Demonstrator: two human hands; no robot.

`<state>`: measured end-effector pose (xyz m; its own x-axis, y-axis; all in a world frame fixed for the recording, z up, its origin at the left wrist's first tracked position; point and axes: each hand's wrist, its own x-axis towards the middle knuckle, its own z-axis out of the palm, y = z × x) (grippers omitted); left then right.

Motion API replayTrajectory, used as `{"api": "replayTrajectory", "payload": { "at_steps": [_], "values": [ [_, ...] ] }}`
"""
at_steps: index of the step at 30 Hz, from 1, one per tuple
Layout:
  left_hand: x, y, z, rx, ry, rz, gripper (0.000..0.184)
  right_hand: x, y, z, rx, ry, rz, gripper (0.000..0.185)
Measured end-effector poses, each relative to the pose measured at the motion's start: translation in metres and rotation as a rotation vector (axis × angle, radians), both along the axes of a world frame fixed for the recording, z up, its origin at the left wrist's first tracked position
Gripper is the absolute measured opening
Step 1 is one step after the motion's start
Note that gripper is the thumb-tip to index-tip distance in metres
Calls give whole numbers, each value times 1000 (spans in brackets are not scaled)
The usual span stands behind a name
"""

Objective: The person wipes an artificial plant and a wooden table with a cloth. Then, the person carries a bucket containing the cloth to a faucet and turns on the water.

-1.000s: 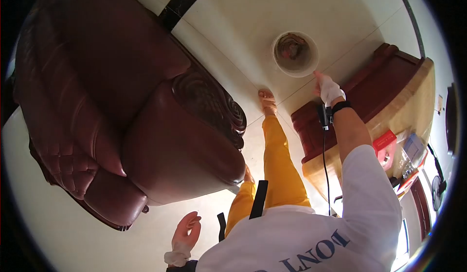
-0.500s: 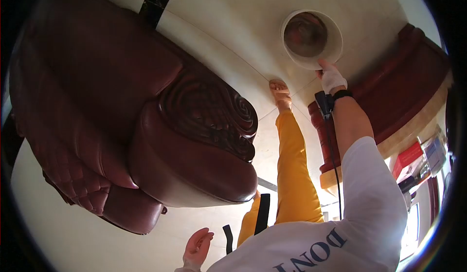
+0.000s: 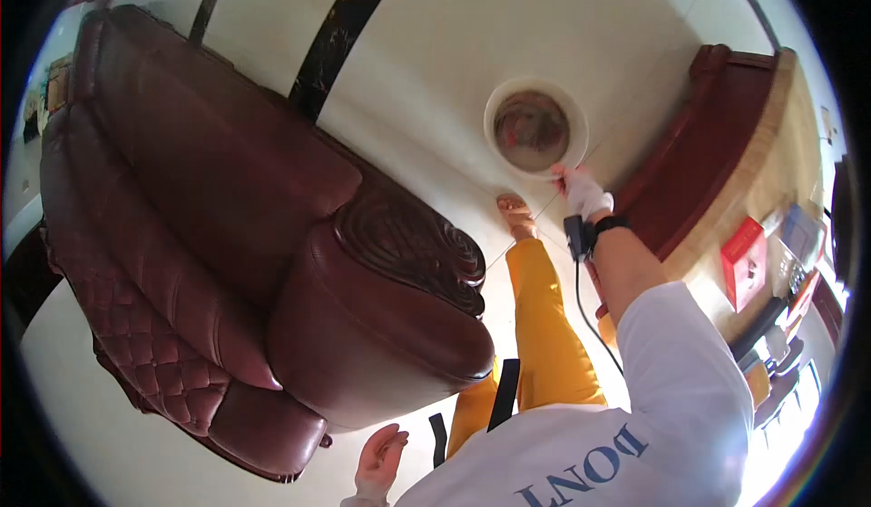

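Observation:
A white bucket (image 3: 582, 137) is near the top of the head view, its round mouth facing the camera. Dark, murky contents fill its inside; I cannot make out what they are. My right hand (image 3: 585, 192) wears a whitish covering over the palm, and its bare fingers grip the bucket's near rim. Around that wrist are a black band and a small black device (image 3: 579, 237) with a cable. At the lower left, my left hand (image 3: 382, 457) hangs beside my body, fingers loosely bent and apart, holding nothing. The sofa's end is closest to it.
A large dark red leather sofa (image 3: 363, 326) with a carved armrest takes up the left. On the right stands a curved red-brown table (image 3: 703, 153) with a pale top, carrying a red box (image 3: 744, 264) and other items. A dark stripe (image 3: 340, 40) crosses the light floor (image 3: 435, 63).
The bucket and my right hand have shifted lower and left in the view, with the hand still on the rim. The camera has turned, revealing more of the sofa and tabletop.

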<state>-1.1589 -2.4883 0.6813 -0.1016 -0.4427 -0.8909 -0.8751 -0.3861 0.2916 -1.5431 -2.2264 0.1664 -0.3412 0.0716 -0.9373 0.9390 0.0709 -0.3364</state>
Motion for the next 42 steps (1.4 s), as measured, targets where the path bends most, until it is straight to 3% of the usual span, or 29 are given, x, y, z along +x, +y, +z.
{"api": "replayTrajectory", "payload": {
  "at_steps": [5,8,10,12,14,15,16,18,20,21,22,24,25,26,28,30,32,33,35,37,38,40,42],
  "values": [
    [81,-15,-18,-24,175,-120,35,52,2,118,-3,59,-76,13],
    [117,-31,-25,-112,312,-333,36,99,10,193,-69,117,-180,15],
    [127,-41,-27,-70,255,-417,37,129,29,239,0,71,-8,18],
    [134,-47,-29,-81,370,-512,37,169,51,282,-24,136,76,21],
    [122,-43,-15,72,392,-241,39,228,94,288,376,1451,1116,8],
    [131,-54,-40,80,475,-341,41,253,89,339,92,815,505,10],
    [125,-53,-57,109,517,-408,41,278,102,337,-48,740,358,12],
    [110,-44,-84,-4,612,-589,32,327,127,350,-50,731,272,20],
    [66,-28,-117,153,585,-767,39,365,151,366,-219,790,147,20],
    [52,-13,-117,280,520,-895,46,387,153,427,-140,812,147,13],
    [42,17,-99,307,526,-958,46,410,165,432,-100,822,89,13],
    [30,80,-45,444,447,-820,58,460,189,443,-67,639,39,22],
    [27,97,-44,590,441,-871,67,482,192,485,27,546,-13,33],
    [20,118,-111,715,510,-975,67,500,206,460,71,582,-79,33],
    [23,166,-122,886,463,-1093,62,548,226,471,76,573,-140,33],
    [39,217,-122,896,386,-1077,52,603,249,445,100,636,-239,31],
    [51,264,-121,933,371,-1192,44,651,271,436,138,917,-263,28],
    [50,297,-168,879,293,-1230,46,657,290,427,102,614,-421,27],
    [74,356,-185,791,266,-1400,43,706,323,435,160,622,-477,28],
    [101,416,-181,704,246,-1605,38,759,344,437,208,600,-519,30],
    [114,445,-183,623,208,-1593,41,779,346,428,286,680,-677,33],
    [171,523,-84,317,270,-1877,41,820,392,415,402,762,-844,36],
    [189,555,-145,601,376,-1680,41,863,431,416,353,618,-780,41]
  ]
}}
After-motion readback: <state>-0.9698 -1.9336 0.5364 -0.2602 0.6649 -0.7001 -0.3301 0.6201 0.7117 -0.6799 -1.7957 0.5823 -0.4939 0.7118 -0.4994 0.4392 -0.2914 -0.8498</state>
